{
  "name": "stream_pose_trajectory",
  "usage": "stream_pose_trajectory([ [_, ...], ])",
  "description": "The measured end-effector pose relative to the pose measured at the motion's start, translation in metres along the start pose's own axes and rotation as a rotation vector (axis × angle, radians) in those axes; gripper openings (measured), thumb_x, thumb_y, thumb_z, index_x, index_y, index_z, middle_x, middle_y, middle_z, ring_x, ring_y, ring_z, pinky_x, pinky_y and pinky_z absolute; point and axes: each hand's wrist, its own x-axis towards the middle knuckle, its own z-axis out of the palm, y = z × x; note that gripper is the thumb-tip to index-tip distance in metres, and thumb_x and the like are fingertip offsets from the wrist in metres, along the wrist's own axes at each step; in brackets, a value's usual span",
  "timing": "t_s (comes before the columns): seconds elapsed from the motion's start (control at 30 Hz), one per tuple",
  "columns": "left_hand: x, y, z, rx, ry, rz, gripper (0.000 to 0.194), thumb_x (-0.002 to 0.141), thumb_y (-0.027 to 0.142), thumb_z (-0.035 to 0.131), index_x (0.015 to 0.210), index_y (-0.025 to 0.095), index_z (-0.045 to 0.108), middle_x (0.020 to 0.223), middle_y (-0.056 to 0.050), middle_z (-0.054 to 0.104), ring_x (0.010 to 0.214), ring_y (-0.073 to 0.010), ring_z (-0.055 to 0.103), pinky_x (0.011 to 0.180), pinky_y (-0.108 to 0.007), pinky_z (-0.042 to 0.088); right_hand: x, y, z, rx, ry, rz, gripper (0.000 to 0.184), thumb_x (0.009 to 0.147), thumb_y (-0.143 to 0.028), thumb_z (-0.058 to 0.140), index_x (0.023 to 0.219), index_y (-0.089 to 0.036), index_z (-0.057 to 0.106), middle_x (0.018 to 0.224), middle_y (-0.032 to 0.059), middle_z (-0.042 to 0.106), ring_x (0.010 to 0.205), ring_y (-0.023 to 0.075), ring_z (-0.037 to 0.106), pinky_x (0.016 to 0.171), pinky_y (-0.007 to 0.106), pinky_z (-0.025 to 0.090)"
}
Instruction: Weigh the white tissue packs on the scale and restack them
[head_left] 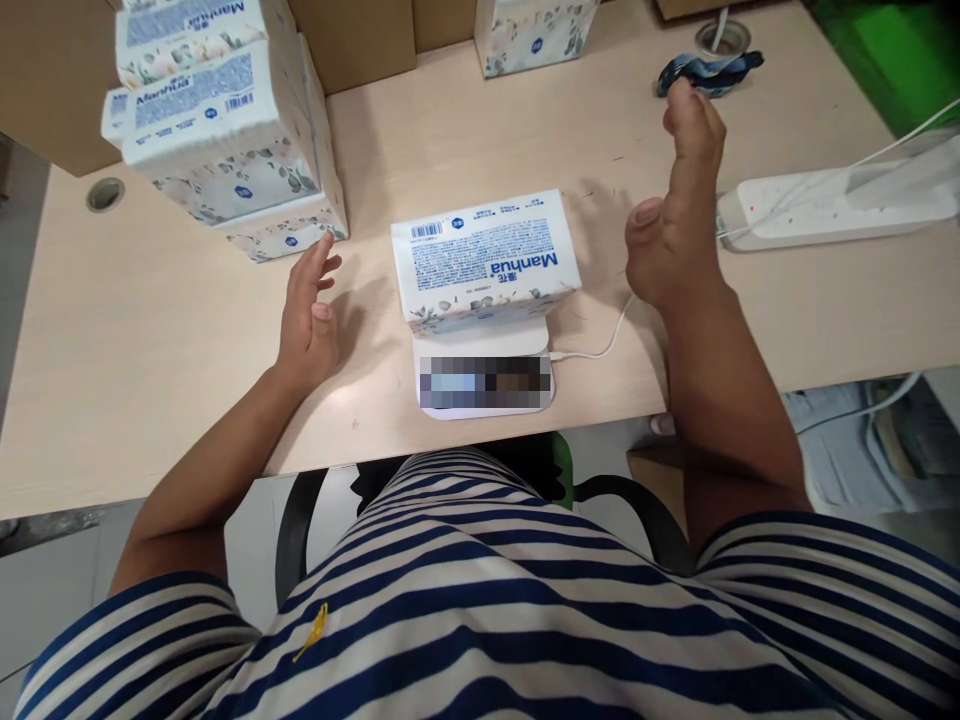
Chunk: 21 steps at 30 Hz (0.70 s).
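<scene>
Two released grips: left hand (309, 315) and right hand (679, 215), apart from the tissue pack (487, 258)
It sits on the white scale (480, 345) on the desk (360, 420); with both hands well clear, it should rest steady.

A white soft-wrapped tissue pack (486, 262) lies flat and slightly askew across the back of a white scale (510, 342) — 1 broad face up, with blue "Manhua" lettering, dense blue text and a barcode near a far corner. Leaves and pale flowers pattern its near side. The scale, round-cornered, sits close to the desk's (187, 400) near edge — its front display pixelated, any reading hidden.
</scene>
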Motion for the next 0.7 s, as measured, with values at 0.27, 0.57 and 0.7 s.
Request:
stream_pose_trajectory([
  [0.27, 0.0, -0.003, 0.001, -0.014, -0.009, -0.014, 0.086, 0.104, 0.088, 0.019, 0.176, 0.042, 0.032, 0.174, -0.013, 0.045, 0.147, -0.0383, 0.061, 0.115, -0.059, 0.058, -0.001, 0.009, 0.005, 0.002, -0.001, -0.03, 0.085, 0.107, -0.079, 0.009, 0.178, -0.034, 0.01, 0.182, 0.0148, 0.028, 0.175, 0.0292, 0.026, 0.142, 0.051, 0.026],
  [0.57, -0.01, 0.006, 0.011, 0.048, -0.057, 0.048, 0.087, 0.111, 0.079, 0.024, 0.173, 0.021, 0.038, 0.169, -0.023, 0.055, 0.153, -0.036, 0.059, 0.122, -0.06, 0.055, 0.003, -0.015, 0.001, 0.121, -0.192, -0.084, 0.103, 0.097, -0.083, 0.043, 0.181, -0.04, 0.004, 0.185, 0.0134, 0.032, 0.17, 0.0418, 0.037, 0.135, 0.069, 0.038],
  [0.7, -0.01, 0.014, 0.011, 0.057, -0.242, 0.097, 0.085, 0.112, 0.075, 0.025, 0.174, 0.019, 0.037, 0.176, -0.02, 0.048, 0.165, -0.0352, 0.048, 0.132, -0.059, 0.047, 0.027, -0.055, -0.003, -0.069, -0.579, -0.211, 0.108, 0.083, -0.08, 0.071, 0.176, -0.041, 0.033, 0.176, 0.0133, 0.049, 0.163, 0.0455, 0.047, 0.136, 0.075, 0.034],
])
